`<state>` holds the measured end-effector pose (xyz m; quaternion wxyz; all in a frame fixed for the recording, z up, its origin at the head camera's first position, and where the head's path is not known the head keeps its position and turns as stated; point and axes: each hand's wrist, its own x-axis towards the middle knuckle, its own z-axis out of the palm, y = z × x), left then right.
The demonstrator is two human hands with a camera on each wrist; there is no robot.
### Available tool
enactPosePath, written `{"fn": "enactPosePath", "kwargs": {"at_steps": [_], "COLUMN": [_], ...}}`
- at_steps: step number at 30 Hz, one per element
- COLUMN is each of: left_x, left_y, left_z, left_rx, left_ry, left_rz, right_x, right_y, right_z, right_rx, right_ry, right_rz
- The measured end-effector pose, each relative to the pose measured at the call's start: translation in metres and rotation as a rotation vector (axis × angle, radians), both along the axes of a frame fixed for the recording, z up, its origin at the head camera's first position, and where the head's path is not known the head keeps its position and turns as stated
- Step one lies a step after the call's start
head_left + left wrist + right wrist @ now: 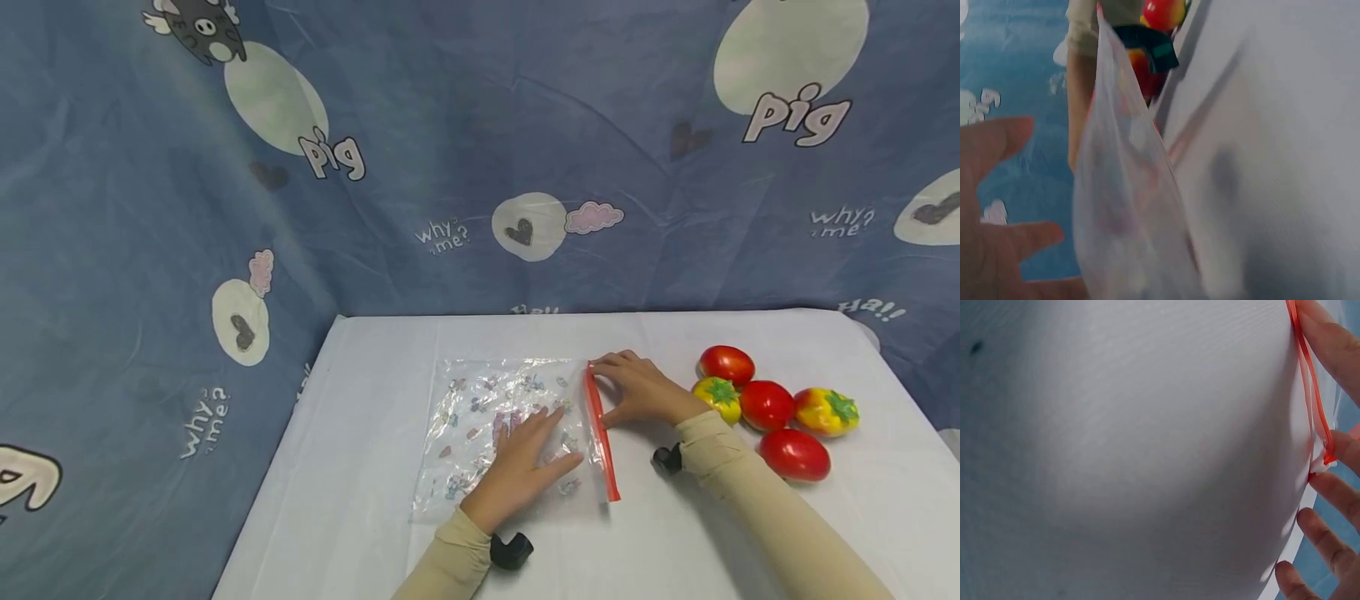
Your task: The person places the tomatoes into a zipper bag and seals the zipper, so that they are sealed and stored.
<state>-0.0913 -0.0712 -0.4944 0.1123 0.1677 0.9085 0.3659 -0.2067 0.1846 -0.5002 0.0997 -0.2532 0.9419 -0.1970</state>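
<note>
A clear printed zip bag (465, 433) lies flat on the white table, its red zip strip (604, 450) facing right. Over the bag, my left hand (517, 471) spreads its fingers and thumb, gripping nothing; in the left wrist view, this hand (988, 206) is beside the bulging plastic (1129, 206). My right hand (641, 387) touches the strip, fingertips at its far end and thumb lower down. In the right wrist view, the red strip (1311, 369) shows as two lines near the thumb (1332, 347), and other fingertips rest spread on the table.
Right of the right forearm lie several glossy toy fruits or vegetables: a red one (726, 365), another red one (767, 406), a third red one (795, 456), a yellow one with a green top (717, 398) and a red-yellow one (825, 412). A blue patterned cloth (450, 283) hangs behind the table (337, 467).
</note>
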Motion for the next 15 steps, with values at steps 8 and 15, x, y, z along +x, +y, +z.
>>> {"fn": "enactPosePath", "kwargs": {"at_steps": [8, 15], "left_x": [0.007, 0.012], "left_y": [0.047, 0.078], "left_z": [0.021, 0.018], "left_rx": [-0.260, -0.477], "left_ry": [0.232, 0.305], "left_rz": [-0.007, 0.029], "right_x": [0.001, 0.001], "right_y": [0.001, 0.001], "right_z": [-0.001, -0.004], "right_rx": [0.000, -0.010], "right_ry": [0.009, 0.070], "right_rz": [0.008, 0.040]}}
